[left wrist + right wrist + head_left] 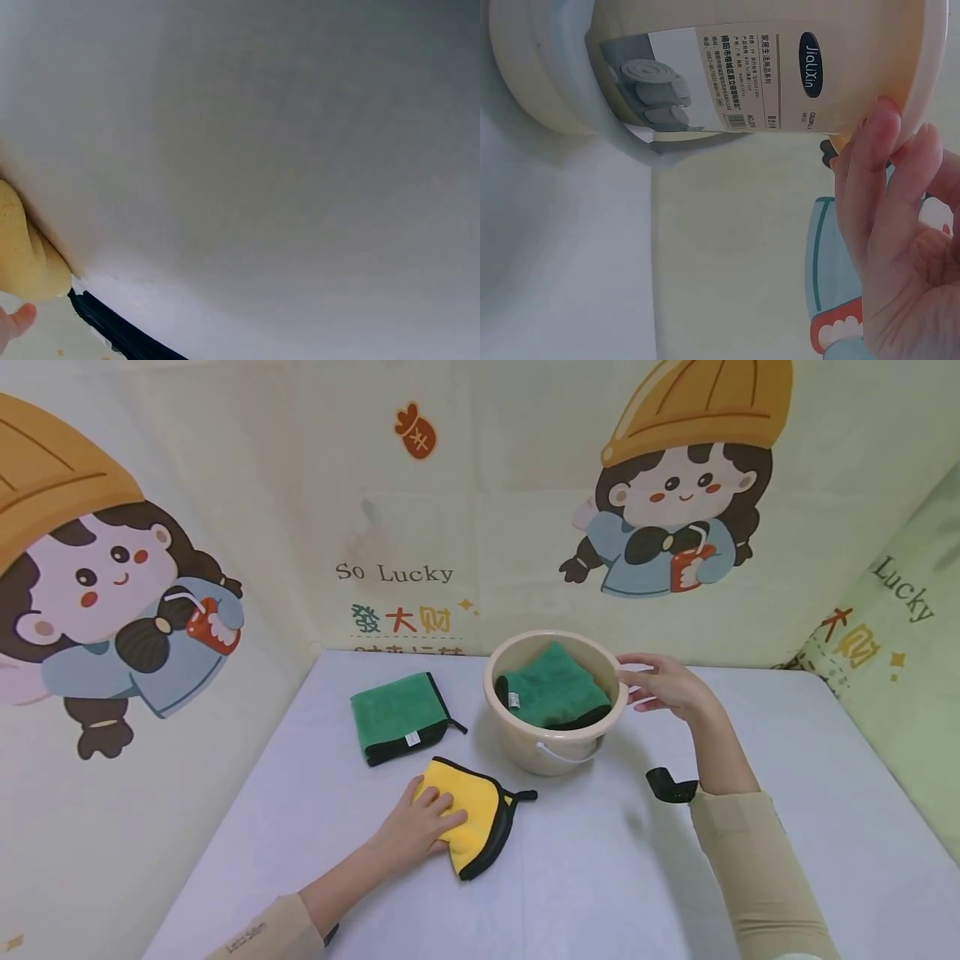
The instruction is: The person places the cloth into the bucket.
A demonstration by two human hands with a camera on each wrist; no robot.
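Observation:
My left hand (pixel 420 825) grips a yellow towel (pixel 480 814) with black edging and a small black loop, its fingers spread over the top. In the left wrist view a fingertip (pixel 24 318) shows beside a fold of that towel. At the right side of a cream bucket (pixel 551 752), my right hand (pixel 671 685) touches the rim with nearly straight fingers; in the right wrist view its fingertips meet the rim next to the printed label (pixel 712 79). Inside the bucket lies a green towel (pixel 558 685) with black trim and a white tag.
Another green towel (pixel 397 714), folded, lies on the white table (pixel 585 877) left of the bucket. The bucket's pale handle (pixel 566 757) hangs down in front. Behind the table rises a patterned cloth backdrop (pixel 517 552).

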